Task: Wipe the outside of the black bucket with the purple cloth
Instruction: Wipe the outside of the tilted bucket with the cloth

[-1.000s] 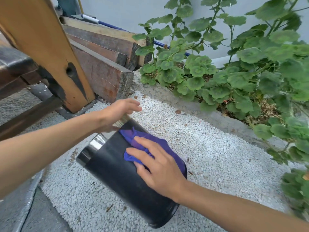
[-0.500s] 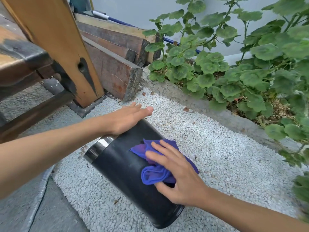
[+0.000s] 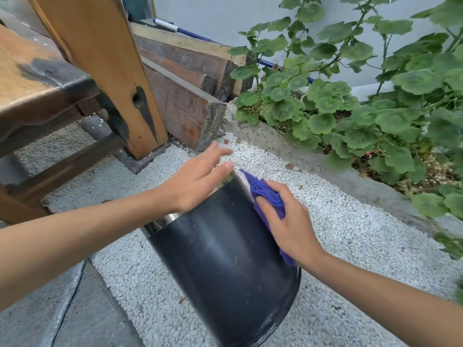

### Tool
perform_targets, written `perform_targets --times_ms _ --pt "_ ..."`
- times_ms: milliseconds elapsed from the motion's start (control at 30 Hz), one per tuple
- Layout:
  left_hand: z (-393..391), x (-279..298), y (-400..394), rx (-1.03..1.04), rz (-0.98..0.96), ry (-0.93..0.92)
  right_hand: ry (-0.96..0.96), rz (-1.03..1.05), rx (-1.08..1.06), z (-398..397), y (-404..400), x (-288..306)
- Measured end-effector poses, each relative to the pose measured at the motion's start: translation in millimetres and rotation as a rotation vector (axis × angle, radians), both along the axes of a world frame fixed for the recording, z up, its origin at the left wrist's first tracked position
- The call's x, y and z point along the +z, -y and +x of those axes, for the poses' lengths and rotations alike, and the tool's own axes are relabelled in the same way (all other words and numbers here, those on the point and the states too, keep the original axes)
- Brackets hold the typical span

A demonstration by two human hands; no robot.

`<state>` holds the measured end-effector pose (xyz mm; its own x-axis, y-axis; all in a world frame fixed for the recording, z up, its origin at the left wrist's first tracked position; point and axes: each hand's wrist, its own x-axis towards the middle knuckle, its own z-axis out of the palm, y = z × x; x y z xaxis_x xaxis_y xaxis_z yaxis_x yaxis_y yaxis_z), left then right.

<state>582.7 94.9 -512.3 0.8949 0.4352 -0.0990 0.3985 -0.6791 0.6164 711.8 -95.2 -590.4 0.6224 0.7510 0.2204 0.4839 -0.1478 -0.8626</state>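
The black bucket (image 3: pixel 220 266) lies tilted on white gravel, its shiny metal rim pointing away from me and its base toward me. My left hand (image 3: pixel 198 181) rests flat on the rim end with fingers spread and slightly lifted. The purple cloth (image 3: pixel 265 196) is bunched against the bucket's right side. My right hand (image 3: pixel 288 221) presses it there, fingers wrapped over it. Most of the cloth is hidden under that hand.
A wooden bench (image 3: pixel 37 91) and its thick post (image 3: pixel 105 66) stand at the left. Stacked timber beams (image 3: pixel 185 78) lie behind the bucket. A concrete-edged bed of green leafy plants (image 3: pixel 363 108) runs along the right. Grey paving (image 3: pixel 82 314) lies at the lower left.
My right hand has slid the cloth from the bucket's top face over to its right side. My left hand has shifted along the rim, fingers lifting. The view has moved closer.
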Motion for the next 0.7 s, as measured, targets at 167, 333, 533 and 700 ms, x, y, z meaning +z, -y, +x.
perform_targets --times_ms 167,333,533,700 --pt "23 -10 9 0.257 0.226 -0.217 0.001 -0.035 0.026 -3 8 -3" --pt "32 -3 33 0.315 0.209 -0.091 0.015 -0.005 -0.047 6 19 5" --pt "33 17 37 0.070 0.059 -0.001 0.122 0.071 -0.141 21 35 23" --pt "64 36 18 -0.158 -0.075 0.112 0.155 0.144 -0.231 40 49 41"
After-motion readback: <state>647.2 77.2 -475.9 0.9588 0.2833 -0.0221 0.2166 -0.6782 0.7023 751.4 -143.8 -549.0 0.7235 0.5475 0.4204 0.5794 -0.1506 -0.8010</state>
